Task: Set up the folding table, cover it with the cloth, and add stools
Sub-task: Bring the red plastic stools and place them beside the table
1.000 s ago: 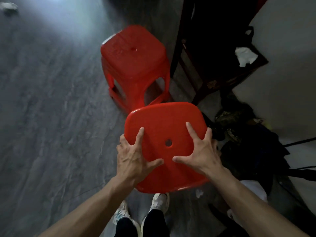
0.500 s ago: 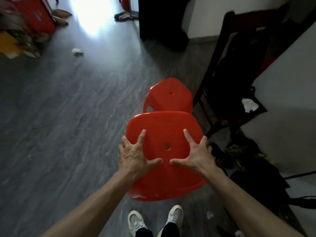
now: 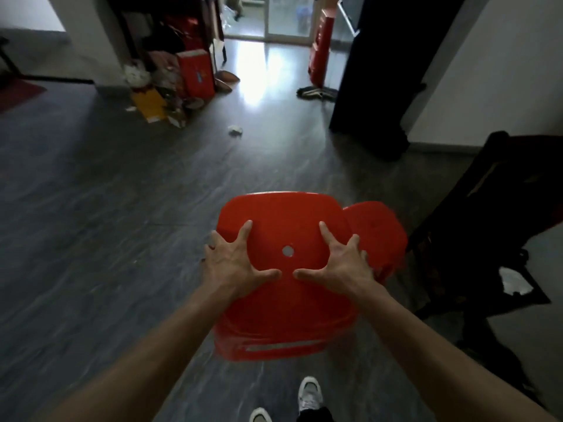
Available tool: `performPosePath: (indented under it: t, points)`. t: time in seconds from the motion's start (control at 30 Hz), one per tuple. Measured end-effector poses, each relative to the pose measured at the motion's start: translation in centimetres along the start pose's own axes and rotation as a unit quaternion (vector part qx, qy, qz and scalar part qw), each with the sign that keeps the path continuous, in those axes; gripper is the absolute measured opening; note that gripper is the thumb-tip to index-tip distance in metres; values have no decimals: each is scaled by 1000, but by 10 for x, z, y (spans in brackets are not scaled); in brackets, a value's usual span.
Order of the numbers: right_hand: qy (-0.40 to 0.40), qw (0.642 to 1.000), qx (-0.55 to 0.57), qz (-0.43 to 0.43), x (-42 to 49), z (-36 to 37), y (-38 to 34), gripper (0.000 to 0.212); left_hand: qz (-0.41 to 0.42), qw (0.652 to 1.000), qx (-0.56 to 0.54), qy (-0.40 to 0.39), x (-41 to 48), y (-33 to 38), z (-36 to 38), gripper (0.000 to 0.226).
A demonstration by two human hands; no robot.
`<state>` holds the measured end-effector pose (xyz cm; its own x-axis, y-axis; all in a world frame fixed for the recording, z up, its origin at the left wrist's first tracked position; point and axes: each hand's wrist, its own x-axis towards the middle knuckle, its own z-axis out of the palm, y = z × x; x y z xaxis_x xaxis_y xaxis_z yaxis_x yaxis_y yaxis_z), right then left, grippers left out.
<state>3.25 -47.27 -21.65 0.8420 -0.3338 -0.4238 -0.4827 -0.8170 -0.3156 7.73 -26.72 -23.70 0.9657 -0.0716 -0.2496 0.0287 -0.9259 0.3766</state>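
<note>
Across the grey floor the red plastic stool has travelled, and the second stool now peeks out at its right, not beyond it. It hangs in the air, glossy seat up. Left hand and right hand grip its 2 sides, fingers splayed, thumbs flanking the 1 centre hole.

From the held stool, open floor runs from 8 round to 12 o'clock. A second red stool stands just beside it at 2, a dark chair at 3, a dark cabinet at 1, and boxes well off at 11.
</note>
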Motion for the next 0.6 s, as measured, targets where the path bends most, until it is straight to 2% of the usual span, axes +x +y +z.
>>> performPosePath:
  t: [0.33, 0.6]
  points:
    - [-71, 990, 1, -118, 67, -1, -132, 127, -140, 989, -26, 35, 42, -71, -70, 128]
    - [-100, 959, -86, -250, 109, 5, -248, 126, -267, 959, -57, 77, 64, -126, -126, 128]
